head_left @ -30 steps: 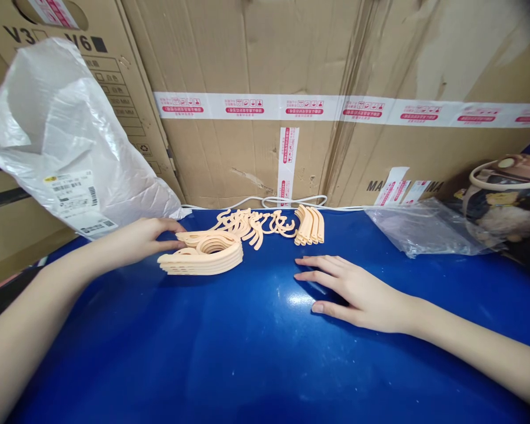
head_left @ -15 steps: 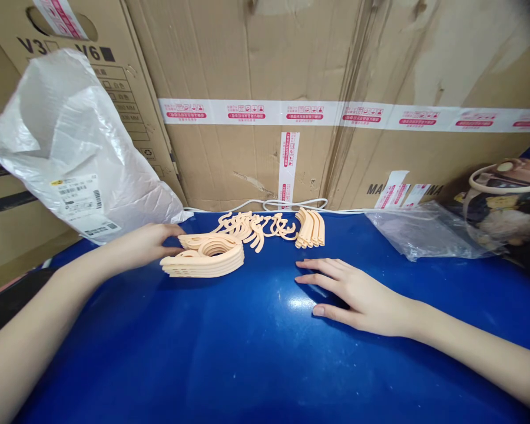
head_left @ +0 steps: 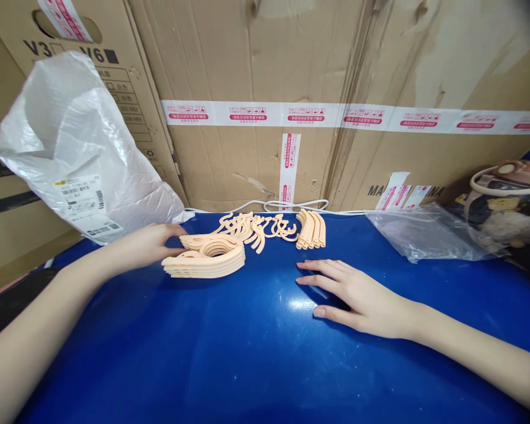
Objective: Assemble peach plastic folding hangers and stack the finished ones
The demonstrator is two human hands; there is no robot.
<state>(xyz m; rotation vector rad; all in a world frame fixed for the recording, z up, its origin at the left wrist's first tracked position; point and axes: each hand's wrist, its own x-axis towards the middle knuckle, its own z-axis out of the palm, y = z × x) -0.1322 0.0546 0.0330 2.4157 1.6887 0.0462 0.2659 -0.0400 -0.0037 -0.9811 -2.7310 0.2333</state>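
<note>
My left hand (head_left: 152, 244) rests on the table at the left end of a stack of curved, peach-coloured plastic hanger pieces (head_left: 207, 268). Its fingers are stretched out and apart, with the tips partly behind the stack; whether they touch it I cannot tell. Palm down on the blue surface, my right hand (head_left: 357, 294) lies with its fingers spread and holds nothing. Just beyond its fingertips stands a row of curved peach arm pieces (head_left: 311, 229). Between the stack and that row, several loose peach hooks (head_left: 251, 227) lie in a heap.
A white plastic mailing bag (head_left: 83, 147) with a label leans at the left. Large cardboard boxes (head_left: 247, 159) wall off the back of the blue table (head_left: 229, 353). A white cable (head_left: 295, 205) runs along their foot. At the right lie a clear plastic bag (head_left: 424, 235) and a dark bag (head_left: 507, 206).
</note>
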